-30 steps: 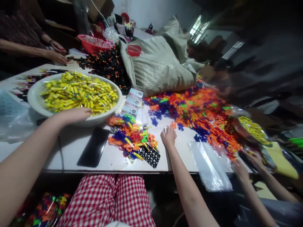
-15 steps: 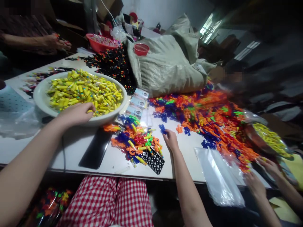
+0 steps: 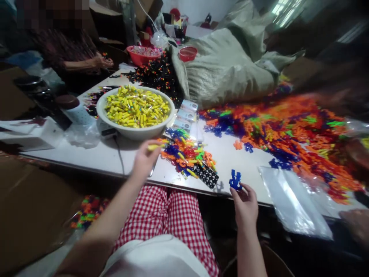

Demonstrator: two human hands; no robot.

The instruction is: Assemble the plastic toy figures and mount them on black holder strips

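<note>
Left hand (image 3: 144, 159): grip pinched between thumb and fingers on a small yellow tube-shaped piece (image 3: 153, 147), which points toward the mixed pile; whether its tip touches the pile cannot be told.
Right hand (image 3: 245, 194): grip closed by thumb and fingertips on a blue plastic figure with stubby limbs (image 3: 235, 180), held roughly upright at the near edge of the white-topped surface (image 3: 225, 156), well apart from the yellow piece.
Mixed pile (image 3: 184, 152): orange, blue, green and red plastic figures tangled with yellow tubes, just right of the left hand; a black rectangular item with a white triangle pattern (image 3: 209, 176) lies partly under its near right side.
Bowl: wide, round and white (image 3: 132, 133), beyond the left hand, heaped with yellow tubes (image 3: 138, 105).
Printed strip: pale blue and white card (image 3: 185, 115), flat between bowl and sack.
Clear bags: a flat stack of transparent plastic (image 3: 294, 200) to the right of the right hand, overhanging the near edge.
Big heap: orange, blue, red and green figures (image 3: 282, 127), spread across the right side, blurred in part.
Sack: bulky, grey-green, woven (image 3: 227, 69), behind, with a shallow red round tub (image 3: 188, 54) on it.
Co-worker's hands (image 3: 100, 61): far left, around small dark pieces with orange spots.
</note>
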